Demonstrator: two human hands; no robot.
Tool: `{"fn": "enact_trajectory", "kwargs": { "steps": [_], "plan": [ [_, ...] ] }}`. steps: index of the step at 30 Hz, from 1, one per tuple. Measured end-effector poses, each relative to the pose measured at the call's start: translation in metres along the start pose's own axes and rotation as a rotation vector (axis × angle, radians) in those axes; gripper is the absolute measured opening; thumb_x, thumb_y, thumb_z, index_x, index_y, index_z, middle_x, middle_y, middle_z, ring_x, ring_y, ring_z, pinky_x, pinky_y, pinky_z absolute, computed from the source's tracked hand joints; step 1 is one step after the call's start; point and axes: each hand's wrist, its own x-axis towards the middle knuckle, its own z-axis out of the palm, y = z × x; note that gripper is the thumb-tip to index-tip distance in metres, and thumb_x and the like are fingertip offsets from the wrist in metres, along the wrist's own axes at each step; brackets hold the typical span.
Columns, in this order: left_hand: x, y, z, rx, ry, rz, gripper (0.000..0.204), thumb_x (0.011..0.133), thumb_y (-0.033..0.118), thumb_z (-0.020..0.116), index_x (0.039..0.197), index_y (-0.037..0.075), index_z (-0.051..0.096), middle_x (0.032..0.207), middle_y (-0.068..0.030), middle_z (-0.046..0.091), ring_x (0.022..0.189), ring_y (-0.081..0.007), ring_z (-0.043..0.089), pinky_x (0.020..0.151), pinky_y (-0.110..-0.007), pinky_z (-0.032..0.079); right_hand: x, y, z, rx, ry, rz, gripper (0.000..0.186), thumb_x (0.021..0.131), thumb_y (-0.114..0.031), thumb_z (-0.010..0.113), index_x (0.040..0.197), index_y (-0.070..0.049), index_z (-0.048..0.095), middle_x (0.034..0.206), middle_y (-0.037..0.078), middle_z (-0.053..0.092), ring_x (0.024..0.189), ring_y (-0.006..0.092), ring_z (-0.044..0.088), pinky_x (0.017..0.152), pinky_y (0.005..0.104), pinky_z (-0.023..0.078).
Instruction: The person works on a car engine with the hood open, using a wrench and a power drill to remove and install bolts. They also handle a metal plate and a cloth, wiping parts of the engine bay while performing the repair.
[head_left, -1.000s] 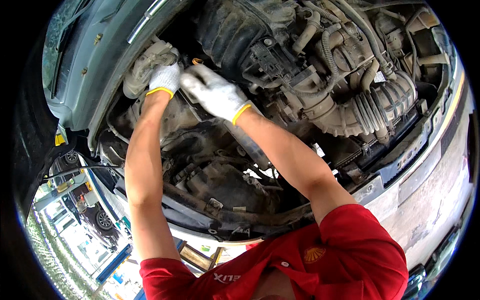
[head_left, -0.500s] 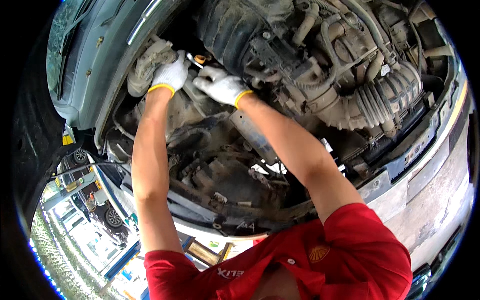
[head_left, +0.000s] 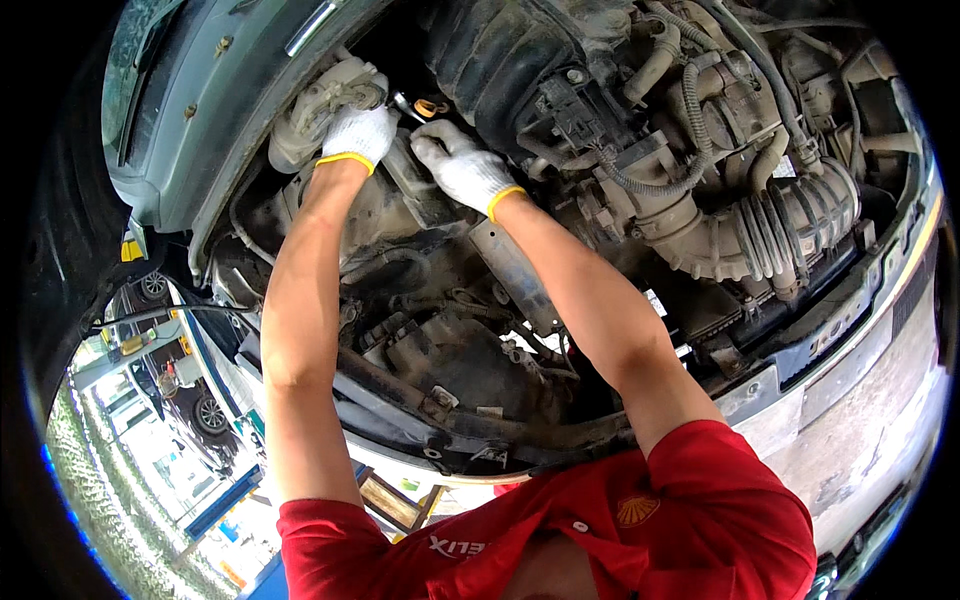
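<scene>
Both hands wear white knit gloves with yellow cuffs, deep in a car's engine bay. My left hand (head_left: 360, 137) is beside a dusty, rounded grey-brown part (head_left: 342, 90) at the far left; its fingers bend away out of sight. To its right, my right hand (head_left: 464, 168) is closed, fingers curled, and what they hold, if anything, is hidden. A shiny metal rod-like piece (head_left: 407, 107) slants just beyond and between the hands. Close to it is an orange loop-shaped handle (head_left: 428, 108). Whether either hand touches the rod is unclear.
A dark ribbed engine cover (head_left: 490, 75) rises beyond my right hand. At the right are a corrugated intake hose (head_left: 790, 235) and looped conduit (head_left: 690, 120). The front frame edge (head_left: 470, 445) runs below my forearms. A raised hood panel (head_left: 60, 220) stands left.
The view has shifted slightly, so the engine bay and both hands sit a little further right and lower. The hands keep nearly the same places beside the parts.
</scene>
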Motion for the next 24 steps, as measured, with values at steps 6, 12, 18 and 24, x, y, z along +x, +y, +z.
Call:
{"fn": "enact_trajectory", "kwargs": {
  "steps": [6, 12, 18, 24],
  "plan": [
    [0.002, 0.002, -0.005, -0.085, -0.235, -0.054, 0.047, 0.097, 0.034, 0.067, 0.137, 0.009, 0.059, 0.119, -0.0312, 0.069, 0.111, -0.0532, 0.065, 0.098, -0.056, 0.053, 0.026, 0.037, 0.004, -0.231, 0.161, -0.344, 0.023, 0.101, -0.011, 0.053, 0.121, -0.021, 0.060, 0.114, 0.017, 0.071, 0.103, 0.0432, 0.069, 0.086, 0.0516, 0.054],
    [0.006, -0.005, 0.005, 0.036, -0.156, 0.018, 0.051, 0.101, 0.036, 0.062, 0.144, 0.009, 0.056, 0.135, -0.0351, 0.061, 0.125, -0.0522, 0.058, 0.104, -0.055, 0.050, 0.001, 0.014, -0.005, -0.169, 0.090, -0.297, 0.026, 0.102, -0.012, 0.054, 0.128, -0.019, 0.058, 0.114, 0.018, 0.071, 0.104, 0.0433, 0.068, 0.088, 0.0501, 0.055],
    [0.006, 0.002, -0.007, -0.034, -0.123, 0.030, 0.055, 0.100, 0.040, 0.064, 0.144, 0.010, 0.055, 0.128, -0.0351, 0.065, 0.119, -0.0533, 0.061, 0.104, -0.056, 0.049, -0.019, 0.007, -0.003, -0.072, 0.249, -0.423, 0.043, 0.106, -0.020, 0.052, 0.149, -0.019, 0.048, 0.122, 0.025, 0.069, 0.108, 0.0472, 0.068, 0.092, 0.0510, 0.056],
    [0.004, -0.004, -0.006, -0.069, -0.217, 0.056, 0.049, 0.101, 0.039, 0.061, 0.139, 0.008, 0.054, 0.124, -0.0352, 0.065, 0.116, -0.0540, 0.063, 0.101, -0.059, 0.048, 0.006, 0.022, -0.002, -0.329, 0.182, -0.185, 0.052, 0.103, -0.022, 0.053, 0.154, -0.028, 0.046, 0.117, 0.027, 0.070, 0.102, 0.0470, 0.069, 0.087, 0.0559, 0.055]
  ]
}}
